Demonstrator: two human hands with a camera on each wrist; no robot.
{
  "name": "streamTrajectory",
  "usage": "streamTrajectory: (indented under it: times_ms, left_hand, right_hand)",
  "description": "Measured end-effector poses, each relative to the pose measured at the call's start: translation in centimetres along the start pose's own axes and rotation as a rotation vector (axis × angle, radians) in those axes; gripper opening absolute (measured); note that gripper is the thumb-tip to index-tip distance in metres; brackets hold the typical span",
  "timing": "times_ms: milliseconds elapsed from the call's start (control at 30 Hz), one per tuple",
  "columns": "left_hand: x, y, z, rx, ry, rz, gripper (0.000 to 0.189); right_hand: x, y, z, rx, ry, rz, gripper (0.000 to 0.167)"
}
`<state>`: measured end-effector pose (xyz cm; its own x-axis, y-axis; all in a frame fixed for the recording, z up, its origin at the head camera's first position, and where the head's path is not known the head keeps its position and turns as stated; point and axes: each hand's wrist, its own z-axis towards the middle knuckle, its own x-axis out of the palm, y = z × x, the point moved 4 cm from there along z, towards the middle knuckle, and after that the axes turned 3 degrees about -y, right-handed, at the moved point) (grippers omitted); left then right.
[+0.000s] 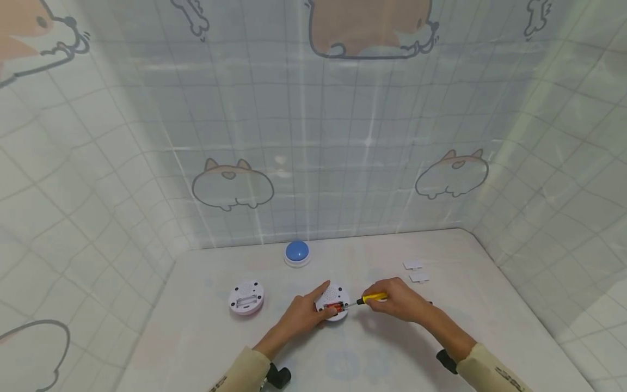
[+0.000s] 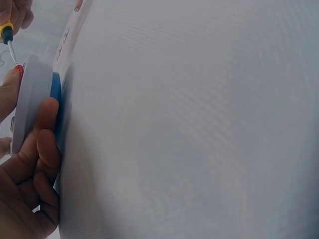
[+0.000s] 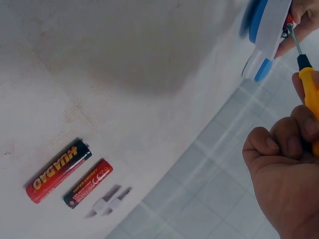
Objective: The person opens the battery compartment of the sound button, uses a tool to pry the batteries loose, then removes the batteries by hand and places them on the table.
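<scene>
My left hand (image 1: 300, 316) grips a round white push-button device (image 1: 327, 294) that lies with its back up. In the left wrist view its blue button (image 2: 56, 87) faces the table, with fingers curled under the white rim. The left thumb presses near red batteries (image 1: 333, 308) in the open battery compartment. My right hand (image 1: 399, 299) holds a screwdriver (image 1: 376, 296) by its yellow handle. Its metal tip reaches the end of the batteries, close to the left thumb.
A second device (image 1: 247, 298) lies back up on the left, its battery slot bare. A blue-topped device (image 1: 296, 251) stands upright behind. Two white covers (image 1: 419, 277) lie at the right. Two loose batteries (image 3: 60, 172) rest near them. Patterned curtain walls (image 1: 323, 136) surround the table.
</scene>
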<state>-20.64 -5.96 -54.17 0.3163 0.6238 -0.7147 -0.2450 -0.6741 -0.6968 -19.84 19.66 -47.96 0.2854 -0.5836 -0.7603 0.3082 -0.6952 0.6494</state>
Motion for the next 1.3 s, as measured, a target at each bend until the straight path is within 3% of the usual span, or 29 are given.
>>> streamTrajectory:
  times_ms: [300, 700, 967, 1300]
  left_hand:
    - [-0.1, 0.1, 0.0, 0.002, 0.005, -0.007, 0.08]
    - [-0.2, 0.2, 0.1, 0.042, -0.001, -0.029, 0.081]
    - [0.0, 0.2, 0.1, 0.061, 0.003, -0.03, 0.081]
    - [0.1, 0.1, 0.1, 0.063, -0.012, -0.022, 0.081]
  right_hand:
    - [0.0, 0.1, -0.2, 0.034, -0.003, 0.007, 0.017]
    - [-1.3, -0.2, -2.0, 0.077, -0.125, -0.105, 0.016]
    - [-1.4, -1.4, -4.9, 0.204, -0.185, -0.146, 0.016]
    - [1.0, -3.5, -7.5, 0.374, -0.155, -0.171, 0.019]
